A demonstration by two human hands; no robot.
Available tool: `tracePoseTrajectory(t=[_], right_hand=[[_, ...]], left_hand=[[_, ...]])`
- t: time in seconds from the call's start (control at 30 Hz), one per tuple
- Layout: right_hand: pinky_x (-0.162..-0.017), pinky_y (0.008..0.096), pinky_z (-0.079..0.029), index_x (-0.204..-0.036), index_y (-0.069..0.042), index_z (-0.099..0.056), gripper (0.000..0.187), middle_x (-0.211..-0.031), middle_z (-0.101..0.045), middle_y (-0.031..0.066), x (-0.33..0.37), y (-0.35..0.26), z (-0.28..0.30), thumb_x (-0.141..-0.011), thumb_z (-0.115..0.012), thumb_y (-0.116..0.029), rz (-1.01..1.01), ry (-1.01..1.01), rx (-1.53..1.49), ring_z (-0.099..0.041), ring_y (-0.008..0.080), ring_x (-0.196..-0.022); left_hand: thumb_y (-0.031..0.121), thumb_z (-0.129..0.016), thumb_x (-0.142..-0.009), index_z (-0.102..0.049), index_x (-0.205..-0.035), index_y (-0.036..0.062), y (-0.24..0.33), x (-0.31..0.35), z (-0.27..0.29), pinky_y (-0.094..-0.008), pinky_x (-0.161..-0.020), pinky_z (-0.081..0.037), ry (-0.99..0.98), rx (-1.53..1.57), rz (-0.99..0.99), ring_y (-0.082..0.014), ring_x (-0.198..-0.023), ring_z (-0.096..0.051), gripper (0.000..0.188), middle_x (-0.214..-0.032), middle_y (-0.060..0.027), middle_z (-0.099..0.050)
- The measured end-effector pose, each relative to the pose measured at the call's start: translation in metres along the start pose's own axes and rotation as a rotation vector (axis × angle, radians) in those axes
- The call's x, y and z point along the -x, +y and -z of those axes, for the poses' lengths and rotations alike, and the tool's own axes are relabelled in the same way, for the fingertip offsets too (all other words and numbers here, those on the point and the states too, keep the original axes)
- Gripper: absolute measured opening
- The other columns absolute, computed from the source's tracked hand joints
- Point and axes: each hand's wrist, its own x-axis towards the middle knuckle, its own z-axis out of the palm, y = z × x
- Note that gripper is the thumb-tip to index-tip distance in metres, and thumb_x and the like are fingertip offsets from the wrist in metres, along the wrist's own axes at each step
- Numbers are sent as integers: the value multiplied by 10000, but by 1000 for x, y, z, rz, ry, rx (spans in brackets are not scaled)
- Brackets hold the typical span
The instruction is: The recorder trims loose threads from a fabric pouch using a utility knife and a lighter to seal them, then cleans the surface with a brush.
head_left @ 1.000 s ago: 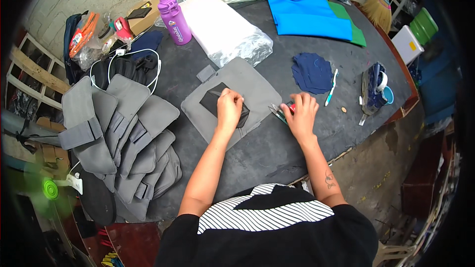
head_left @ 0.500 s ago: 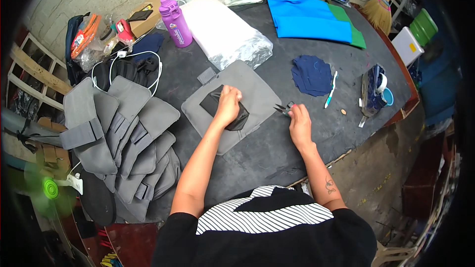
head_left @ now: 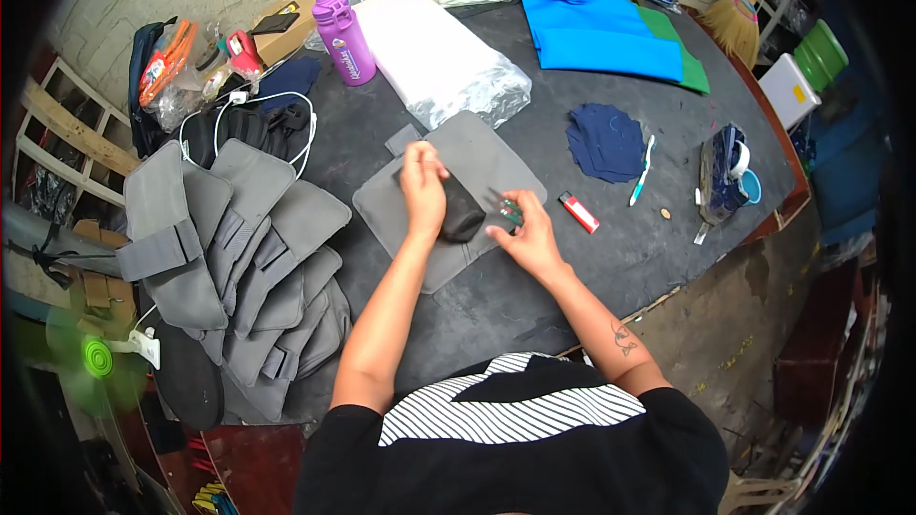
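Observation:
A grey padded fabric panel [head_left: 496, 157] lies flat in front of me, a small tab at its upper left edge. On its middle stands a black fabric pouch [head_left: 463, 215], bunched up. My left hand [head_left: 423, 193] is closed at the pouch's left side with curled fingers; its palm hides part of the cloth. Over the panel's right corner, my right hand [head_left: 530, 236] holds small thread snips [head_left: 508, 210], blades toward the pouch, its thumb stretched apart. A red lighter [head_left: 579, 213] rests on the dark table just right of that hand.
Several grey panels [head_left: 258, 257] are piled at the left. Farther back stand a purple bottle [head_left: 345, 43] and a white plastic-wrapped stack [head_left: 429, 52]. Navy fabric pieces [head_left: 606, 143], a toothbrush-like tool [head_left: 643, 170], a blue bag [head_left: 601, 38] and a dark pencil case [head_left: 720, 172] lie right.
The red lighter now lies on the table beside my right hand. That hand has moved left over the panel with the snips. My left hand has shifted slightly up and left, and the pouch is bunched up.

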Motion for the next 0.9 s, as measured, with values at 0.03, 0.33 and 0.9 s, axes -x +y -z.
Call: tracePoseTrajectory(t=[0.03,0.33,0.9], right_hand=[[-648,302,-482,-1125,-41,-528,558,-995,-541,81,2,-1,-6,-660,-815,-152,129,-1,60,-580,188,-847],[-640,339,-492,-1022,-22,-516,548,-782,-579,86,-35,7,-33,-678,-824,-317,-112,169,-77,-598,205,-694],[-693,202,-454,-1026,-30,-550,429,-762,-599,-5,-61,13,-17,-670,-783,21,64,-102,-357,-560,58,-741]], left_hand=[[151,-414,-1009,-482,-920,68,13,0,-3,-214,-612,-391,83,159,-73,-60,-630,-435,140,-742,15,-445],[126,-470,-988,-497,-925,42,23,70,16,-205,-614,-408,152,-6,73,-65,-680,-476,109,-807,-3,-502],[63,-646,-802,-624,-894,25,-3,78,8,-407,-729,-471,-135,-942,-161,-313,-817,-575,101,-883,-122,-561]])
